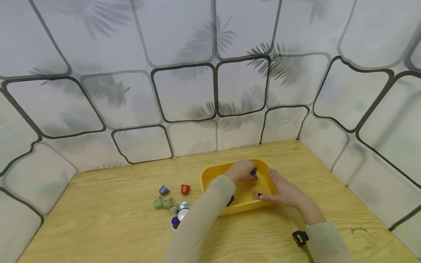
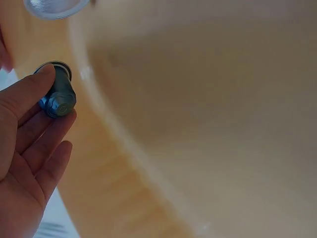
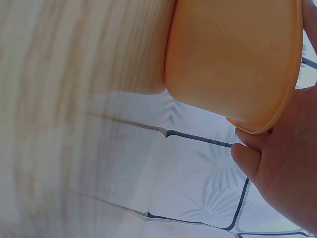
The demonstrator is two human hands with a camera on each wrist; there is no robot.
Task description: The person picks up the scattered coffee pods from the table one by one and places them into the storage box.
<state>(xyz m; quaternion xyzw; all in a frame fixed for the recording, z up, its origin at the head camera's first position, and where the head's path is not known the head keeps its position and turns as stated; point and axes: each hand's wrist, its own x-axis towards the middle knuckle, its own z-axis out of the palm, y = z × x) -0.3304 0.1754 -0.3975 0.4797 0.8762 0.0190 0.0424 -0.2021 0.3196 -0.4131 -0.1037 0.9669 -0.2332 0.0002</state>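
Note:
My left hand [image 1: 241, 170] reaches into a yellow plastic tray [image 1: 205, 179] and pinches a blue coffee capsule [image 1: 253, 174]. In the left wrist view the thumb and fingers hold this capsule [image 2: 60, 94], its narrow end toward the camera. My right hand [image 1: 287, 191] grips the tray's right rim, fingers along the outside and thumb over the inside. A dark capsule with a pale lid [image 1: 256, 195] lies in the tray by the right thumb; whether they touch I cannot tell. The right wrist view shows fingertips [image 3: 246, 157] under the tray's rim [image 3: 292, 74].
Left of the tray, a loose group of capsules lies on the wooden table [image 1: 108, 223]: a red one [image 1: 185, 189], a blue one [image 1: 163, 190], green ones [image 1: 169, 203], silver ones [image 1: 184, 206] and a purple one [image 1: 175, 221]. A patterned curtain [image 1: 184, 91] borders the table.

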